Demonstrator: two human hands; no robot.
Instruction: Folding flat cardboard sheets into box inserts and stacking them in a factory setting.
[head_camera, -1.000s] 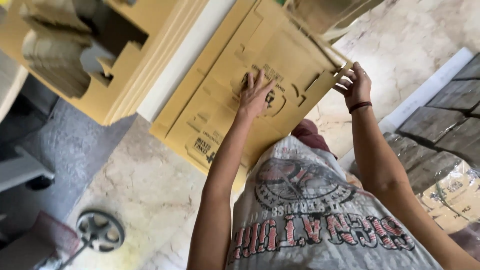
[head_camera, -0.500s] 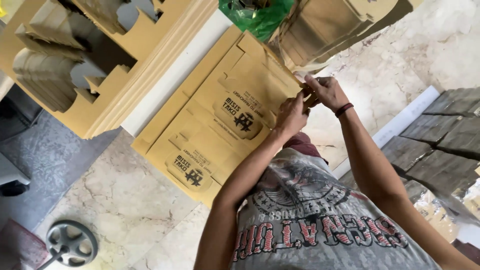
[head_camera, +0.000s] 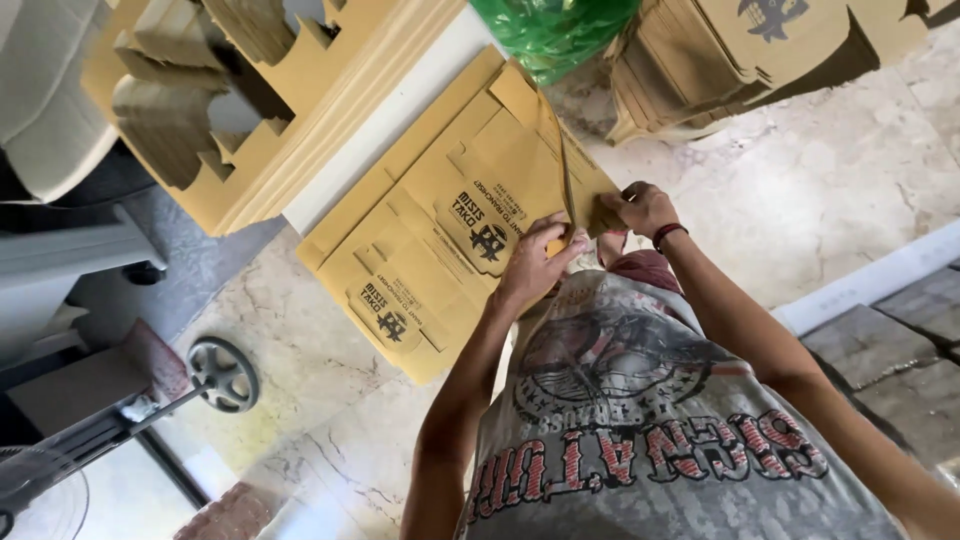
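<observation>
While both hands meet at the centre of the frame, the work stands thus:
Left hand (head_camera: 530, 265): fingers curled shut, pinching the near edge of the flat cardboard box blank (head_camera: 440, 225).
Right hand (head_camera: 640, 208): closed on the raised flap (head_camera: 562, 150), thumb and fingers gripping its lower end.
Blank: centre of the frame, brown, printed in black, one flap lifted on edge.
Step in hand: seemingly folding that flap along its crease.
Next move: likely needs the flap pressed fully over while the left hand steadies the panel.
Nearby: die-cut cardboard stack (head_camera: 250, 110) upper left; green plastic bag (head_camera: 555, 30) at top; marble floor (head_camera: 800, 190).
</observation>
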